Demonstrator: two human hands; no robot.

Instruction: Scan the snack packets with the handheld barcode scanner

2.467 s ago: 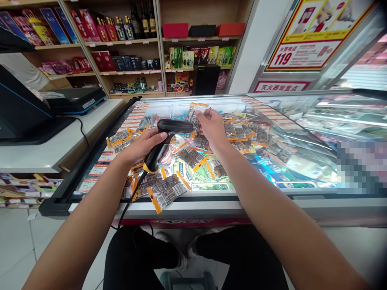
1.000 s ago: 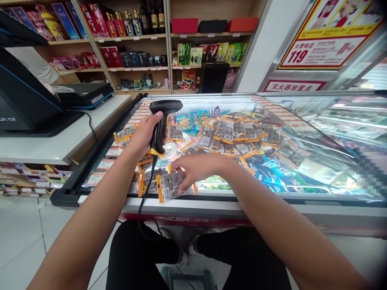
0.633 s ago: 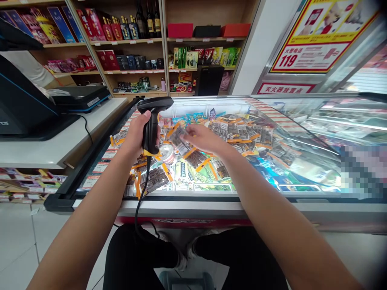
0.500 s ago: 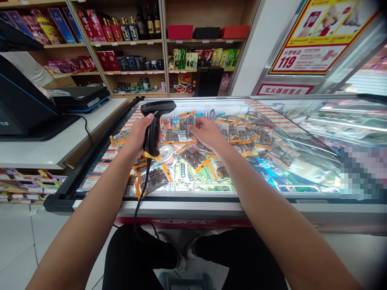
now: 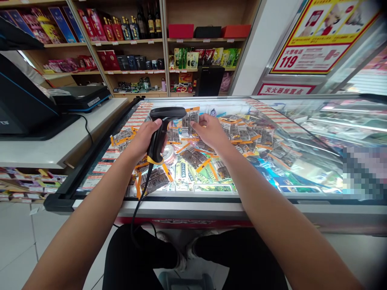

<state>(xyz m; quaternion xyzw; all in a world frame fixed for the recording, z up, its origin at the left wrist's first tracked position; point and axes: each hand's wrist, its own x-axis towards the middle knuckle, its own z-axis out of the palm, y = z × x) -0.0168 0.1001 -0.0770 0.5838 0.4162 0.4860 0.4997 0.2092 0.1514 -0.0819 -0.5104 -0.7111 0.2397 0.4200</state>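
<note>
My left hand is wrapped round the handle of a black and yellow barcode scanner, its head turned to the right. A black cable hangs from the handle's base. In my right hand I pinch a clear snack packet with orange ends and dark contents. The packet stands raised, just to the right of the scanner's head, which overlaps its left edge. Below both hands, several similar packets lie spread over the freezer's glass top. A round clear-lidded tub sits among them, partly behind the scanner's handle.
The chest freezer stretches across in front of my knees. On the left are a counter with a dark screen and a black scale. Shelves with bottles and boxes stand behind. A partly hidden person is at the far left.
My left hand has brought the scanner to the right, closer to the packet, and tilted it a little. The packet in my right hand has shifted slightly right.
</note>
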